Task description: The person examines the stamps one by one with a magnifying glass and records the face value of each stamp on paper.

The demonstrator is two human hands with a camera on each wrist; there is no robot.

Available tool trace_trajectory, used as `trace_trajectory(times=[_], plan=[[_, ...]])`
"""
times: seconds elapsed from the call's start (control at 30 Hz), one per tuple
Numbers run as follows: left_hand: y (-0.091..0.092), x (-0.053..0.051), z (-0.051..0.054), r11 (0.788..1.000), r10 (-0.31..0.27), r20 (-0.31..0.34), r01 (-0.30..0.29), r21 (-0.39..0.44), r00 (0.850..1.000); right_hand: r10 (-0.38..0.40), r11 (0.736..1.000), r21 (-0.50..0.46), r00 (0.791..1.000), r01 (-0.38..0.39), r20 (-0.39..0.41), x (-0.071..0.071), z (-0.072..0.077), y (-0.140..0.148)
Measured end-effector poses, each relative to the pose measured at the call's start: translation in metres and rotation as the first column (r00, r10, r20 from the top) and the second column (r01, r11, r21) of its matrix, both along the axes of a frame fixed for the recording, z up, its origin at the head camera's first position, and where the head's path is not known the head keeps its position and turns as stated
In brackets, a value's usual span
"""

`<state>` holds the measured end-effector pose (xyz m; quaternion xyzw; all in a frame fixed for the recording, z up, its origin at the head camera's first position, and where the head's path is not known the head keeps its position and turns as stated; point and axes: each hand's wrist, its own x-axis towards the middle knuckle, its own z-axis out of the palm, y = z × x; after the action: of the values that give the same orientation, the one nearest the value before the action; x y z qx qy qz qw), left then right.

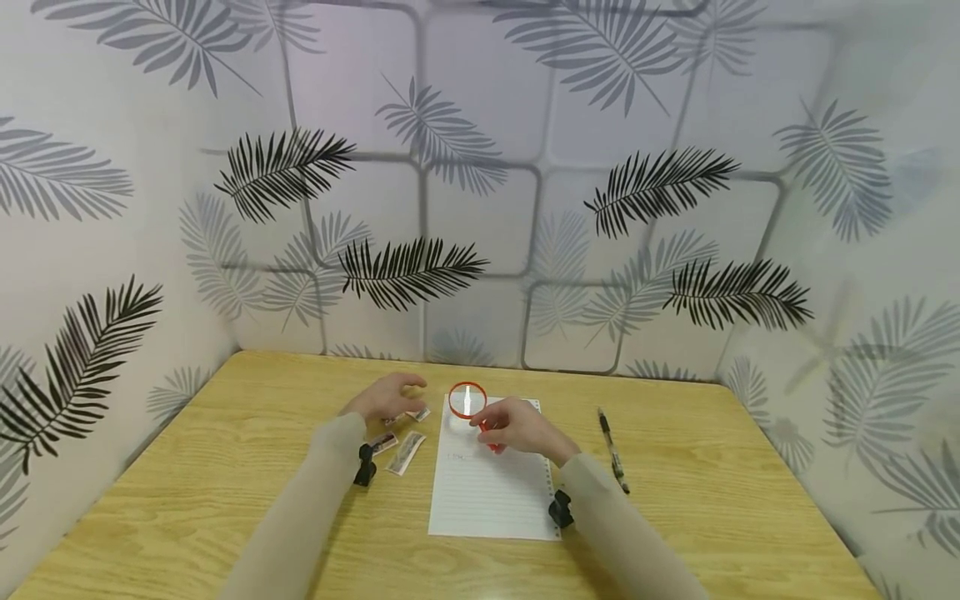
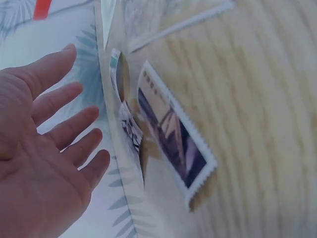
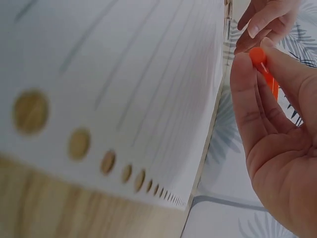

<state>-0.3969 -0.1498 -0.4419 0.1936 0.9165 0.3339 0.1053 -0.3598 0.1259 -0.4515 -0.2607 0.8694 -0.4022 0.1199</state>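
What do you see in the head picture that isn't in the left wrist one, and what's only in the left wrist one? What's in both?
Only the head view shows the pen, the right hand and the round lens of the magnifying glass.

Only the left wrist view shows clear, toothed edges on a stamp.

Both show the left hand, some stamps, the wooden table and the leafy wall. Both have something red too, but the left wrist view catches just a scrap.
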Motion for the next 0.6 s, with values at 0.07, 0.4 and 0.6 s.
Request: trace_trajectory(times=[0.07,0.4,0.6], plan=[[0.003,0.002,0.001,1.0,-0.007,-0.022,0.007,0.0,1.0,-0.021,1.0,-0.014,1.0,0.021,0.002,0.001,0.0,0.005],[0.023,0.018,0.001,0.996,-0.09,-0.054,0.089,-0.012,0.994,-0.134,0.99,-0.035,0.99,0.136,0.053,0.005,-0.007,0.034],[0.032,0.029,0.002,0.988,-0.146,-0.021,0.144,-0.06,0.989,-0.208,0.977,-0.031,0.977,0.21,0.048,0.009,-0.006,0.049]])
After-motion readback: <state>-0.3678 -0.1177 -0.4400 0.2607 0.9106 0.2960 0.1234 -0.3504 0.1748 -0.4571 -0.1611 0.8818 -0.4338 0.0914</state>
